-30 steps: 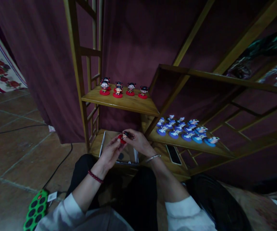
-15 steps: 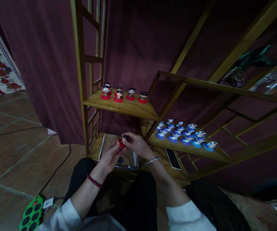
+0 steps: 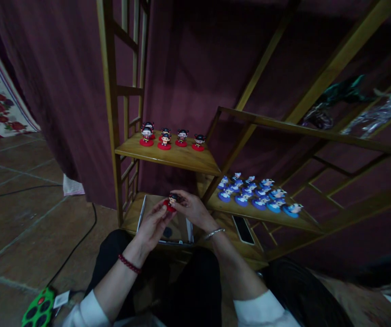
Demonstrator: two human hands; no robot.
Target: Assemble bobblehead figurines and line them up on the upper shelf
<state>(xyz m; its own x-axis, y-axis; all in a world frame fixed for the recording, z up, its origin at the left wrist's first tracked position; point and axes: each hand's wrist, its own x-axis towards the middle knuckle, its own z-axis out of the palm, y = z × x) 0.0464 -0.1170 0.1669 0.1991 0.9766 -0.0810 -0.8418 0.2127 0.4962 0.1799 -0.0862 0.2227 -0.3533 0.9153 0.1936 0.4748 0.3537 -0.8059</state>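
Between my two hands is a small figurine with black hair and a round red base. My left hand grips the red base from the lower left. From the right, the fingers of my right hand close on the figurine's body. Below both hands lies an open shallow box with a dark round spot inside. Several similar figurines on red bases stand upright on the wooden shelf above my hands.
Several blue and purple figurines stand on a lower shelf to the right. A phone lies beneath them. On the floor at left are a green power strip and a black cable. A wooden post rises left of the box.
The figurine has turned a little in my fingers, and its front shows more now. Both hands keep hold of it. The whole view has shifted slightly.
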